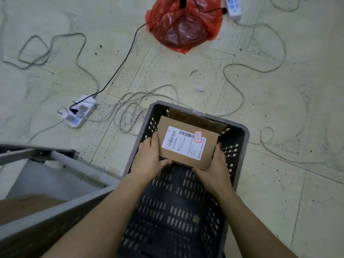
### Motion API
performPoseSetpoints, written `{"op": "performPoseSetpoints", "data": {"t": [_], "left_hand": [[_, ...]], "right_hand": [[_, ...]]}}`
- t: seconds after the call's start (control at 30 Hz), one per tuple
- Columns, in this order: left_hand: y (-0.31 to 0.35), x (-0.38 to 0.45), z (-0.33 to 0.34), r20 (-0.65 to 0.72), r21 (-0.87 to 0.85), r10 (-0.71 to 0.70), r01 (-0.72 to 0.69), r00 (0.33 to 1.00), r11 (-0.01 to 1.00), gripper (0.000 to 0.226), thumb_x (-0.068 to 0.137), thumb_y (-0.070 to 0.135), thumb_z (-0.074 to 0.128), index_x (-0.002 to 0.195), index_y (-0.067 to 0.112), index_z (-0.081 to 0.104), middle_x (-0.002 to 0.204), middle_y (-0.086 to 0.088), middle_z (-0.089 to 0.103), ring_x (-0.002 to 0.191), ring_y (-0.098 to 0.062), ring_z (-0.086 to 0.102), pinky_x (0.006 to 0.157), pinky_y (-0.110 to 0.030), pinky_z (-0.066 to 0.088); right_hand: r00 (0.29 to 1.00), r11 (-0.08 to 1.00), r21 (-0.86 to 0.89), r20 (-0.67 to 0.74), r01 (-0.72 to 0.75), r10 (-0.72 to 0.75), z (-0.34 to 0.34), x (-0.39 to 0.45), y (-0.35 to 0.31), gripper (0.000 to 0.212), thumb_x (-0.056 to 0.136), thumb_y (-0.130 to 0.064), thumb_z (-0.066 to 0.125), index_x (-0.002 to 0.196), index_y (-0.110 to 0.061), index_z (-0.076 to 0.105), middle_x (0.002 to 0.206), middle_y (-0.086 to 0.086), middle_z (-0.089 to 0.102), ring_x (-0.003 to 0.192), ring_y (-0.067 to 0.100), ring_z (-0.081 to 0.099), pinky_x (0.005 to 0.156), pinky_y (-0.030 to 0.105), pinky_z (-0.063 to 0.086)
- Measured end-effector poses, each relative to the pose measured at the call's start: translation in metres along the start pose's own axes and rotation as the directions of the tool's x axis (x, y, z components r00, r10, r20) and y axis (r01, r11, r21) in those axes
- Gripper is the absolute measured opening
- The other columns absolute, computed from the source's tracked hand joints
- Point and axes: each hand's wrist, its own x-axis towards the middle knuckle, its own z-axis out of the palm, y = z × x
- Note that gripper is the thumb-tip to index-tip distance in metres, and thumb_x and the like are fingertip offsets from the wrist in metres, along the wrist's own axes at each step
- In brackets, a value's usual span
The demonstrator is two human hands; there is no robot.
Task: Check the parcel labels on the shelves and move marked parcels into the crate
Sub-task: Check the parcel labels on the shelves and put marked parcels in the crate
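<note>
Cardboard parcel (188, 144) held inside crate (243, 135), apparently atop another.

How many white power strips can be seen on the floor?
2. One white plastic power strip lies left of the dark slotted plastic crate. The other is at the top edge, right of the red plastic bag, partly cut off.

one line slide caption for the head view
Both hands, left hand and right hand, lower a labelled parcel into the grey crate.
</note>
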Motion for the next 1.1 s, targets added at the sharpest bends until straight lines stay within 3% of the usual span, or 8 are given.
{"op": "performPoseSetpoints", "data": {"t": [0.2, 0.33, 0.63, 0.83, 1.1], "left_hand": [[-0.026, 0.029, 0.058, 0.002, 0.037, -0.007, 0.007, 1.0, 0.999, 0.102, 0.076, 0.044, 0.079, 0.152, 0.017, 0.016, 0.144, -0.008, 0.034, 0.128, -0.033, 0.04, 0.101, -0.046, 0.043], [-0.038, 0.044, 0.08, -0.01, 0.062, 0.001, -0.001, 1.0, 0.998, 0.091, 0.078, 0.038, 0.078, 0.147, 0.016, 0.023, 0.143, -0.009, 0.034, 0.125, -0.034, 0.043, 0.095, -0.045, 0.044], [-0.049, 0.07, 0.113, -0.019, 0.113, 0.025, -0.022, 1.0, 0.993, 0.087, 0.079, 0.035, 0.077, 0.145, 0.016, 0.023, 0.141, -0.01, 0.034, 0.125, -0.034, 0.043, 0.095, -0.046, 0.046], [-0.05, 0.077, 0.12, -0.003, 0.11, -0.021, 0.022, 1.0, 0.994, 0.083, 0.085, 0.035, 0.072, 0.148, 0.015, 0.021, 0.147, -0.012, 0.031, 0.12, -0.038, 0.048, 0.091, -0.047, 0.048], [-0.052, 0.088, 0.126, 0.032, 0.13, -0.029, 0.025, 0.999, 0.991, 0.08, 0.084, 0.036, 0.072, 0.143, 0.013, 0.024, 0.144, -0.012, 0.033, 0.128, -0.033, 0.038, 0.098, -0.046, 0.044]], "right_hand": [[1.0, 1.0, -0.017, 0.0, 0.01, -0.01, 0.046, 0.035, 0.038, 0.108, 0.075, -0.023, 0.081, 0.156, -0.02, 0.011, 0.15, 0.004, 0.033, 0.132, 0.023, 0.045, 0.109, 0.042, 0.043], [1.0, 0.999, -0.047, -0.022, 0.004, -0.005, 0.073, 0.05, 0.056, 0.109, 0.074, -0.025, 0.081, 0.157, -0.018, 0.01, 0.154, 0.004, 0.03, 0.136, 0.025, 0.039, 0.111, 0.046, 0.039], [0.998, 0.996, -0.079, -0.055, -0.032, 0.028, 0.1, 0.071, 0.08, 0.11, 0.078, -0.029, 0.079, 0.157, -0.025, 0.002, 0.16, 0.002, 0.019, 0.142, 0.027, 0.031, 0.114, 0.05, 0.035], [0.999, 0.991, -0.131, -0.018, -0.035, 0.033, 0.106, 0.077, 0.084, 0.108, 0.082, -0.024, 0.076, 0.158, -0.014, -0.001, 0.162, 0.004, 0.014, 0.145, 0.026, 0.026, 0.117, 0.041, 0.03], [0.999, 0.985, -0.167, -0.01, -0.038, 0.037, 0.107, 0.084, 0.085, 0.106, 0.081, -0.025, 0.076, 0.156, -0.024, 0.0, 0.16, -0.001, 0.016, 0.14, 0.026, 0.033, 0.111, 0.048, 0.04]]}}
